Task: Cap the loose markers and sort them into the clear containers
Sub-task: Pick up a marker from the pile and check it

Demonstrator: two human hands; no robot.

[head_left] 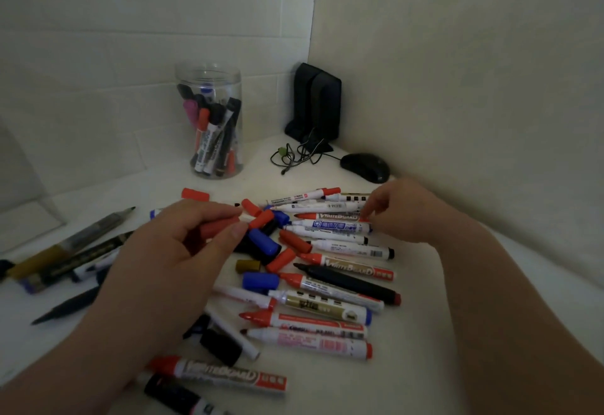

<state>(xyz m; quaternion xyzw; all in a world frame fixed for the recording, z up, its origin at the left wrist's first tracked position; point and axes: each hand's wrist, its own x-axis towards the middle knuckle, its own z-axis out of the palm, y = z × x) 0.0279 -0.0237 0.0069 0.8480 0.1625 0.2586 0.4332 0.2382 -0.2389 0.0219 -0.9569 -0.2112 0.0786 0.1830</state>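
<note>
Left hand (183,244) grips red marker (219,228), white band near thumb, above pile (322,324) on white table (441,333). Right hand (403,208) fingertips touch pile; grip unclear. Clear jar (209,79) behind holds markers.

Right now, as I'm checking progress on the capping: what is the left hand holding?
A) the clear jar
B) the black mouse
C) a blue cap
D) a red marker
D: the left hand curls fingers and thumb round a red marker; the clear jar stands apart, farther back.
</note>
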